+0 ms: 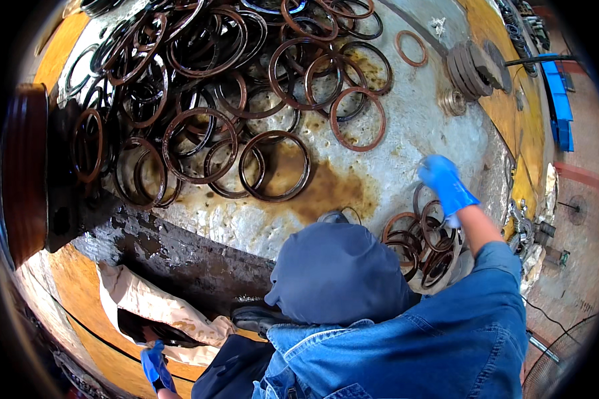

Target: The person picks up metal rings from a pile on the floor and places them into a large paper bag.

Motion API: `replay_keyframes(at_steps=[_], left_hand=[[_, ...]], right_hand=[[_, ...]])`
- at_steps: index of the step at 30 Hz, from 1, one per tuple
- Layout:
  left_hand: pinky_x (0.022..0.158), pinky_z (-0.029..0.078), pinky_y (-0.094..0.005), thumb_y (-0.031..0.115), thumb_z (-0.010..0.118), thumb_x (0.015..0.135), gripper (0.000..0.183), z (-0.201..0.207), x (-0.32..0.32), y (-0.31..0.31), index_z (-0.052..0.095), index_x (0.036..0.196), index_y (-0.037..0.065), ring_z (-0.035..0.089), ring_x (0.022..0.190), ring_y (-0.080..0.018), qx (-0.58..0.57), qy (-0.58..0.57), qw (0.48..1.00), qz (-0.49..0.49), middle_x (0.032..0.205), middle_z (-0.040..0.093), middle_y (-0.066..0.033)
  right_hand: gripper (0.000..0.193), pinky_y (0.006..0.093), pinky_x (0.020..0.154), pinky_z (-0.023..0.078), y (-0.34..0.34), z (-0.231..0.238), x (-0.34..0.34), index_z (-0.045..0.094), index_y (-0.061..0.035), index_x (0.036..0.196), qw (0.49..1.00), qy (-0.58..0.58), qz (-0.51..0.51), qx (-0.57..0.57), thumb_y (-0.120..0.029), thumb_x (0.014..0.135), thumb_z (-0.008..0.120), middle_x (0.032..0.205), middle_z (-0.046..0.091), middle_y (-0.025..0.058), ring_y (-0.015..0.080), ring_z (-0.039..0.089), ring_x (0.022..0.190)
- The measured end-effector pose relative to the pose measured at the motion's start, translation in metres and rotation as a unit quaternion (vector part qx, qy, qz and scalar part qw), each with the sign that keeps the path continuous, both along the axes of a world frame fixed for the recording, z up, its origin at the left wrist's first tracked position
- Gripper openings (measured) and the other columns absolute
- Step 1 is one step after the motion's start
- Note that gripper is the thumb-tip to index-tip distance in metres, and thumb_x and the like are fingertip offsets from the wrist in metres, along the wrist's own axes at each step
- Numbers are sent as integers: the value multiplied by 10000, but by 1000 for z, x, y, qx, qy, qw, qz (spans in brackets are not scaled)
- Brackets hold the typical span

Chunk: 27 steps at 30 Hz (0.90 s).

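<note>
At the lower left, my left hand (157,367) in a blue glove is closed on the edge of a pale brown paper sack (153,299). The sack's mouth gapes, with dark contents I cannot make out. My right hand (446,181), also blue-gloved, is at the right, its fingers curled; whether anything is inside them is hidden. Just below it a small heap of brown and black rings (416,236) lies beside my knee. One ring (417,198) stands with its edge close to the right glove. A single reddish-brown ring (358,120) lies farther off.
A large pile of oily rings (206,80) covers the far left of the stained grey surface (399,143). Thick stacked discs (472,70) and a small metal ring stack (452,102) stand at the far right. My bent navy knee (339,266) rises centrally. A dark reddish block (26,173) borders the left.
</note>
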<state>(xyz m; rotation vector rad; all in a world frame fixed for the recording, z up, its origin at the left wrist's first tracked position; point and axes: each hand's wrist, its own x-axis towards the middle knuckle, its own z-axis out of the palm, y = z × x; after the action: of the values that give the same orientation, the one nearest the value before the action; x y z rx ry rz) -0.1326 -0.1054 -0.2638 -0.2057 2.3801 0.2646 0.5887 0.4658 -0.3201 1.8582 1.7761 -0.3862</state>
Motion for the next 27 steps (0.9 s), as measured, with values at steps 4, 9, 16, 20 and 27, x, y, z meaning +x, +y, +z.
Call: replay_keyframes(at_steps=[4,9,16,20,27], left_hand=[[423,494,-374,235,617,938,259,0,-3,24,631,864,-12,609,493,-246,-62,-12,995,-78,653,620,-144],[422,555,-437,122,578,919,218,-13,-36,-4,613,838,-77,646,474,-345,-81,-125,987,-51,687,638,-222],[407,504,-348,335,722,900,349,-8,10,44,662,902,-9,584,452,-255,-80,-36,995,-45,677,614,-134],[385,466,-346,239,713,894,259,-16,14,39,670,920,-16,575,448,-246,-132,-6,990,-49,666,612,-133],[382,472,-367,99,628,897,149,-20,1,23,658,903,-47,603,462,-259,-230,-9,967,-111,643,618,-155]], right_hand=[[683,474,946,522,16,-34,-152,674,-19,1201,973,211,67,70,-591,830,715,1165,700,219,400,662,1095],[343,510,735,544,35,-115,-207,736,-97,1033,990,77,76,85,-392,866,686,1008,738,164,347,720,921],[218,483,744,599,24,-82,-147,777,-100,989,995,23,98,-6,-209,876,626,981,764,138,322,752,917],[247,534,780,585,-21,-62,-43,765,-77,1045,983,-148,61,-93,-214,861,672,1057,753,162,362,731,991],[710,501,985,515,9,-25,-79,566,-44,1370,999,4,40,-21,-515,854,694,1322,616,265,414,618,1200]])
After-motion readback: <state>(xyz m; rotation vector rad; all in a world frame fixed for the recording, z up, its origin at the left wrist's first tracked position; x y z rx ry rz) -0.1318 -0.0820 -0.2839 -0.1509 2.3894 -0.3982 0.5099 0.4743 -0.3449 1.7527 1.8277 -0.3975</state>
